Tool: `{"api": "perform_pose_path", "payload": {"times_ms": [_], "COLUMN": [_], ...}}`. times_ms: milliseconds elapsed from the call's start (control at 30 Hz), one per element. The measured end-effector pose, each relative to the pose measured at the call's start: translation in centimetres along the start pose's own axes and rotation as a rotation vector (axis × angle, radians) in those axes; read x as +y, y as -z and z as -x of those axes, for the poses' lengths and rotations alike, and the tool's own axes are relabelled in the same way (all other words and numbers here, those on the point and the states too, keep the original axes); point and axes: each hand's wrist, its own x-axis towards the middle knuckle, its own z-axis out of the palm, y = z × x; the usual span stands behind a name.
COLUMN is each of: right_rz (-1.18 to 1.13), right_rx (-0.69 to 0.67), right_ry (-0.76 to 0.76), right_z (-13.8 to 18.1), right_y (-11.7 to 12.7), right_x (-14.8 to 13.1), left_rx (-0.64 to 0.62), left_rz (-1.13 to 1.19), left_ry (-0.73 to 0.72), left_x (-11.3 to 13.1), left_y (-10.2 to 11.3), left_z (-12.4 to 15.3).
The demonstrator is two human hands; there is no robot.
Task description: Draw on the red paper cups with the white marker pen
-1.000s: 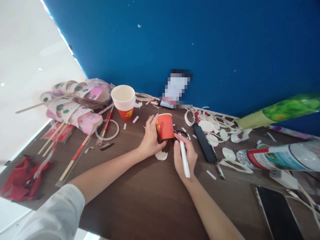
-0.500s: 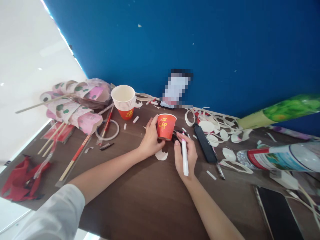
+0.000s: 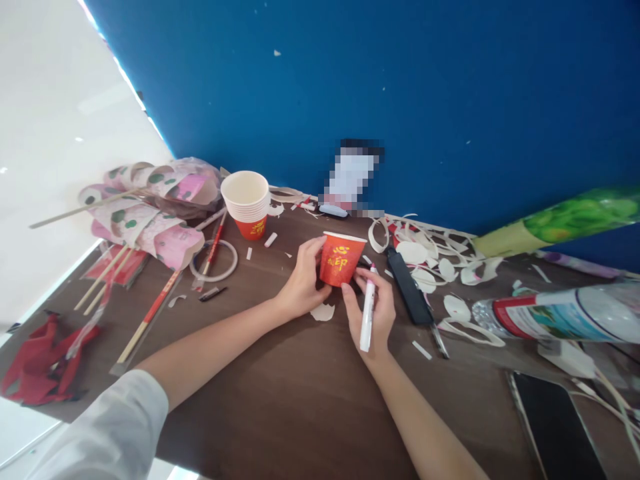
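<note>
A red paper cup (image 3: 343,260) with yellow lettering and a white rim is gripped along its left side by my left hand (image 3: 303,283). It stands upright with a slight tilt, just above the table. My right hand (image 3: 373,310) holds a white marker (image 3: 368,313) whose pink end points up toward the cup. The fingers of that hand are at the cup's lower right, and I cannot tell whether they press on it. Below the cup lies a torn scrap of white paper (image 3: 323,313). A stack of matching cups (image 3: 246,200) stands to the left, farther back.
Paper rings and discs (image 3: 425,257) litter the right back, beside a black tool (image 3: 410,287). A plastic bottle (image 3: 565,313) and a phone (image 3: 557,423) lie at the right. Pink wrapped bundles (image 3: 145,220), wooden sticks and red cloth (image 3: 47,360) are at the left. A blurred upright screen (image 3: 353,177) leans against the blue wall.
The red cup has moved right and slightly down, toward my right hand, and has turned so its lettering shows more fully. The marker's lower end has shifted a little left.
</note>
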Motion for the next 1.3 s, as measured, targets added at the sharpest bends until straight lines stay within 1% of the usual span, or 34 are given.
{"api": "perform_pose_path", "payload": {"times_ms": [267,367,467,600,667,867,933,1033,1100,1233,1300], "right_rz": [-0.108,-0.159,-0.215,-0.091,-0.046,-0.162,-0.157,-0.119,-0.141,-0.289,-0.287], "right_rx": [0.004,-0.014,-0.026,0.041,0.063,0.051,0.053,0.082,0.070,-0.038,-0.078], "right_ry": [-0.102,-0.116,-0.113,-0.084,-0.093,-0.161,-0.146,-0.094,-0.091,-0.148,-0.161], "right_z": [-0.2,-0.2,-0.3,-0.5,-0.5,-0.5,-0.6,-0.6,-0.5,0.0,0.2], "right_y": [-0.2,-0.3,-0.2,0.2,0.3,0.4,0.4,0.5,0.5,0.2,0.0], "right_x": [0.6,0.4,0.2,0.1,0.3,0.3,0.2,0.1,0.2,0.4,0.5], "left_rx": [0.040,0.049,0.030,0.005,-0.008,-0.041,-0.031,0.029,0.056,0.037,0.057], "left_rz": [0.016,0.017,0.022,0.101,0.120,0.106,0.099,0.071,0.100,0.323,0.393], "left_ry": [-0.027,-0.036,-0.041,-0.037,-0.032,-0.050,-0.071,-0.101,-0.060,0.179,0.264], "left_x": [0.4,0.5,0.8,1.3,1.5,2.1,2.2,2.0,1.6,1.1,1.1], "left_y": [-0.1,-0.1,0.1,0.4,0.5,0.7,0.8,0.9,0.8,0.5,0.3], "left_z": [0.0,0.0,-0.1,-0.1,0.0,0.1,0.2,0.2,0.1,-0.2,-0.4]}}
